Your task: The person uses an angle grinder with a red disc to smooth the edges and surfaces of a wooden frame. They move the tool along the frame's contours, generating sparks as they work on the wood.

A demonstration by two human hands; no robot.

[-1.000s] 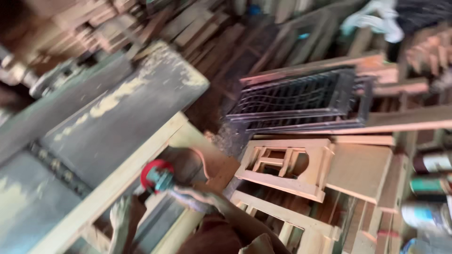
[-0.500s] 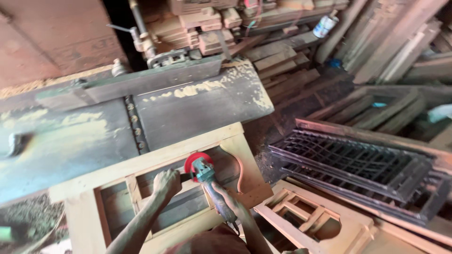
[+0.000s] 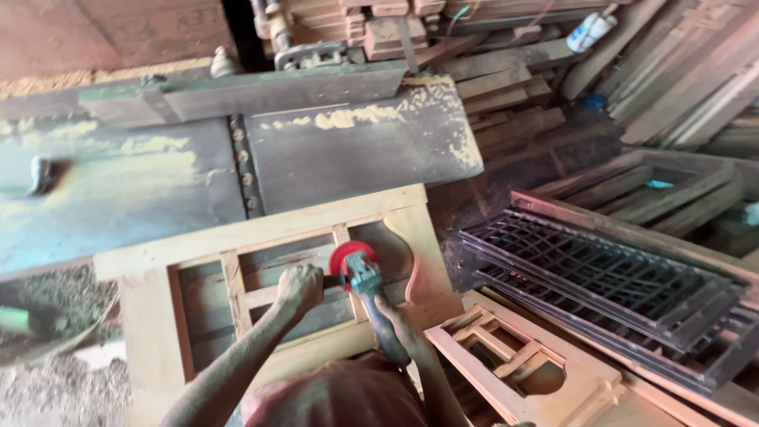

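A pale wooden frame (image 3: 261, 229) with rectangular openings and a curved cut-out lies on the edge of a grey-green planer machine. A green angle grinder (image 3: 371, 296) with a red sanding disc (image 3: 349, 259) rests on the frame's inner rails. My left hand (image 3: 299, 285) grips the grinder's side handle near the disc. My right hand (image 3: 395, 326) holds the grinder's body further back. An orange cord (image 3: 411, 273) loops beside the tool.
The planer table (image 3: 332, 150) carries sawdust patches. Stacked timber (image 3: 506, 87) lies behind. A dark metal grille (image 3: 609, 285) lies to the right, with another pale wooden frame (image 3: 522, 364) in front of it. Sawdust (image 3: 55, 379) covers the floor at left.
The view swung from blurred and tilted to level. The grinder and both hands have shifted slightly right along the frame's inner rail, toward the curved cut-out.
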